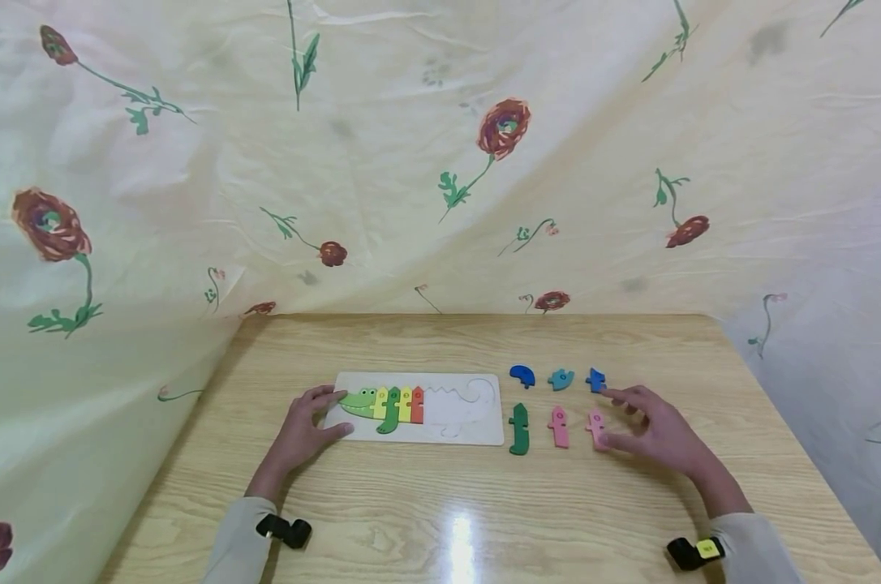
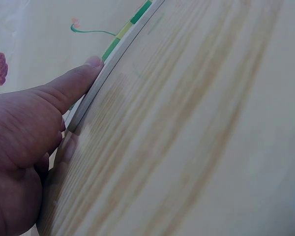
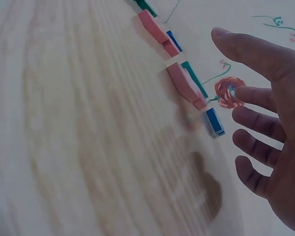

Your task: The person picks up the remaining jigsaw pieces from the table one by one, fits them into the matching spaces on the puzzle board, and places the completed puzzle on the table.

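A pale puzzle board [image 1: 440, 439] lies flat on the table, with a crocodile's green head [image 1: 360, 401] and yellow, green and red body pieces in its left part. My left hand [image 1: 302, 434] rests at the board's left end, its straight thumb [image 2: 78, 81] touching the front edge in the left wrist view. To the right of the board, my right hand [image 1: 659, 434] hovers with spread, slightly bent fingers and holds nothing. Nearest to it are a pink puzzle piece [image 1: 595, 423] and a dark blue puzzle piece [image 1: 596, 380]; in the right wrist view it is apart from them.
Between the board and my right hand lie another pink piece [image 1: 560, 427], a long green piece [image 1: 520, 430], a teal piece [image 1: 560, 379] and a rounded blue piece [image 1: 522, 375]. A flowered cloth [image 1: 411, 162] hangs behind the wooden table [image 1: 382, 519].
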Demonstrator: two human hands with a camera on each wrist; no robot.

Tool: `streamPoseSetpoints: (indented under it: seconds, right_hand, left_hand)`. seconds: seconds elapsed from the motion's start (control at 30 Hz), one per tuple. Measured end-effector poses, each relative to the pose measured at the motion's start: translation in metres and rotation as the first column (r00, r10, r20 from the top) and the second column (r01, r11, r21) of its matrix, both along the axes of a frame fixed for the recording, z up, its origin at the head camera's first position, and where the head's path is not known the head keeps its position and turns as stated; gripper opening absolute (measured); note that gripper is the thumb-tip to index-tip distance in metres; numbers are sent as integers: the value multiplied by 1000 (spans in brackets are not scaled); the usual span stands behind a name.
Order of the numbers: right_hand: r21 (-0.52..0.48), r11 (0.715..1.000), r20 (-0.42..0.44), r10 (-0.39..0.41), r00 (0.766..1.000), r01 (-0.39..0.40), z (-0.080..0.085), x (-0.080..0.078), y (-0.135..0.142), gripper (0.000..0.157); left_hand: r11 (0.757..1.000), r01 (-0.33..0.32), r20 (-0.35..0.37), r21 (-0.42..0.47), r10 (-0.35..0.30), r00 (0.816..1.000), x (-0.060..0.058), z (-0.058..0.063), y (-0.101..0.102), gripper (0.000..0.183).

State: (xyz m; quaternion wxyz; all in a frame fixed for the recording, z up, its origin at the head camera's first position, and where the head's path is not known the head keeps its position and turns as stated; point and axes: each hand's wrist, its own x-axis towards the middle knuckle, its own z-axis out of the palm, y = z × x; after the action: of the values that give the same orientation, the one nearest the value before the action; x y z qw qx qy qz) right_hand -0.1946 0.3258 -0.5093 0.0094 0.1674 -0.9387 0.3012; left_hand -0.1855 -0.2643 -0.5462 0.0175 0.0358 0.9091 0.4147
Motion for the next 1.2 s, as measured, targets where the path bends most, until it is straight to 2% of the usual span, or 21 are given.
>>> streamPoseSetpoints:
  seconds: [0.33,0.67,1.2]
  right_hand:
    - [24,999,24,27,999,-28,-8,0,1,77]
    - [38,999,63,35,997,-38,-7,2,-1,83]
    - [76,995,29,61,998,-63,-13,0,0,81]
  left_hand:
    - [1000,-11,7,0,11,1000,-1,-1,0,68]
    - [1000,-12,14,2,12,1000,0,1,1,69]
    - [1000,-19,21,9,19,1000,0,0,1,70]
